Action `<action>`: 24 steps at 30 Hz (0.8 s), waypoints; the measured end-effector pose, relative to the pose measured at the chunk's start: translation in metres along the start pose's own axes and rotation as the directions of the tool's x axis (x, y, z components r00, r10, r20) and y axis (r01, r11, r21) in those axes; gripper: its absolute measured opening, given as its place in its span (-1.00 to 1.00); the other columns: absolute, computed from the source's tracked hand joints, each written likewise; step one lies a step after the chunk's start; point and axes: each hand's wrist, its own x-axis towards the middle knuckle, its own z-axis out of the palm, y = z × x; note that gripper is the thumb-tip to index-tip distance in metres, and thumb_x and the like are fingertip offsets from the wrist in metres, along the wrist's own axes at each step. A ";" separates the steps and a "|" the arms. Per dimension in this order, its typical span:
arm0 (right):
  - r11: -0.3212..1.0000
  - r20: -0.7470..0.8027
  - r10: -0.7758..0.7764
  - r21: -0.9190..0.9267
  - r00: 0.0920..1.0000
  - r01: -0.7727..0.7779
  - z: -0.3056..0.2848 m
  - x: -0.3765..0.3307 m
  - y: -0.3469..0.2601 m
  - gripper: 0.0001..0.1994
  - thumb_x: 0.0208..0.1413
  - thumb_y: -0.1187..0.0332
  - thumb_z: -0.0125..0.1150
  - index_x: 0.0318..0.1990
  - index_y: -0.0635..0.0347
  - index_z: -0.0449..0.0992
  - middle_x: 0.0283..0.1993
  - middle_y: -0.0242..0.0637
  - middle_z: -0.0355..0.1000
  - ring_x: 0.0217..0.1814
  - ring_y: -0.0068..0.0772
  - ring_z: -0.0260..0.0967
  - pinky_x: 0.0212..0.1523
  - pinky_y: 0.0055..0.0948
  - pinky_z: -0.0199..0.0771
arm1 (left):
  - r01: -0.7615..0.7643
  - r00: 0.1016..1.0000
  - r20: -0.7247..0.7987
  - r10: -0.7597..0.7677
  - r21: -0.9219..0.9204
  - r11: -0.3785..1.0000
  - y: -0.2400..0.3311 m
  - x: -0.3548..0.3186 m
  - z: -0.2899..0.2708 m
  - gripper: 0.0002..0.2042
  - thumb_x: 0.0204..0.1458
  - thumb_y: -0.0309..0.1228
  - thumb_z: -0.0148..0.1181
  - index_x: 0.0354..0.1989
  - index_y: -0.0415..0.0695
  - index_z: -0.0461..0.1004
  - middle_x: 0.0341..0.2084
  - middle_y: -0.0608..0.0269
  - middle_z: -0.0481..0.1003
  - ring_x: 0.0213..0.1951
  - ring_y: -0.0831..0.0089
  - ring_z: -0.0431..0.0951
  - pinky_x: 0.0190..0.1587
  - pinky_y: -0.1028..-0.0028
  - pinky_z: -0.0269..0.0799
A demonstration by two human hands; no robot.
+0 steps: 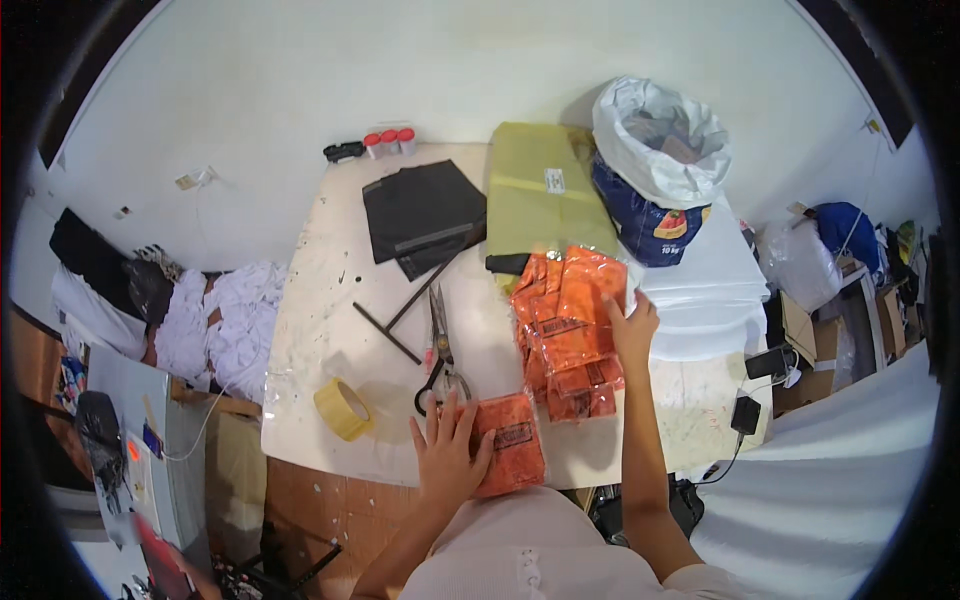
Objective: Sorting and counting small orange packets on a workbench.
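Note:
My left hand [450, 450] lies with fingers spread beside the scissors' handles, its thumb against an orange packet [512, 445] in clear film at the table's near edge. Farther up, several similar orange packets [575, 315] are piled loosely, overlapping each other. At that pile's right side is my right hand [634, 325], its fingers apart and touching the upper packet's edge; no firm grip shows. The scissors [440, 330] rest with blades pointing away from me.
Left of the scissors are a roll of tape [342, 408] and a dark T-shaped tool [390, 330]. Black folded pieces [425, 215], a yellow-green sheet [545, 195] and a white-lined blue sack [655, 190] stand farther back. White sheets [700, 300] are stacked at right, chargers [765, 365] nearby.

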 end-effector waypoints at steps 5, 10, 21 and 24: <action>0.989 0.251 0.109 0.072 0.962 -0.131 0.006 0.022 0.052 -0.55 -0.10 0.18 0.30 -0.19 0.40 0.41 -0.32 -0.03 0.40 -0.25 -0.09 0.34 -0.15 -0.23 0.33 | -0.073 0.996 -0.054 0.068 -0.095 0.993 0.001 0.008 -0.017 -0.60 0.06 -0.26 0.06 0.08 -0.10 0.32 0.23 0.09 0.11 0.28 -0.06 -0.04 0.23 -0.09 -0.13; 0.780 0.050 0.073 0.619 0.996 -0.088 -0.037 -0.003 -0.017 -0.88 -0.03 0.51 0.20 -0.38 0.31 0.38 -0.33 -0.16 0.47 -0.39 -0.57 0.34 -0.35 -0.55 0.34 | -0.049 0.999 -0.027 0.042 -0.642 0.765 -0.007 0.012 -0.019 -0.62 0.12 -0.24 0.00 0.09 -0.12 0.31 0.22 0.09 0.12 0.27 0.10 0.05 0.23 0.05 -0.02; 0.595 0.269 -0.786 0.574 0.556 0.563 -0.111 -0.115 -0.118 -0.84 -0.17 0.42 0.30 -0.36 0.18 0.54 -0.01 -0.30 0.42 0.25 -0.12 0.14 0.21 -0.14 0.11 | 0.183 0.980 0.129 0.152 -0.888 -0.422 0.028 0.052 -0.027 -0.49 0.16 -0.13 -0.19 0.25 -0.06 0.08 0.17 0.17 0.23 0.16 0.28 0.26 0.14 0.20 0.25; 0.628 0.289 -0.742 0.616 0.605 0.475 -0.115 -0.118 -0.104 -0.82 -0.15 0.38 0.29 -0.32 0.16 0.58 0.06 -0.28 0.40 0.32 -0.06 0.01 0.27 -0.10 -0.01 | 0.343 0.937 0.172 0.305 -0.632 -0.695 0.019 0.042 -0.025 -0.42 0.06 -0.25 -0.09 0.29 -0.05 -0.01 0.20 0.17 0.19 0.19 0.24 0.23 0.13 0.16 0.26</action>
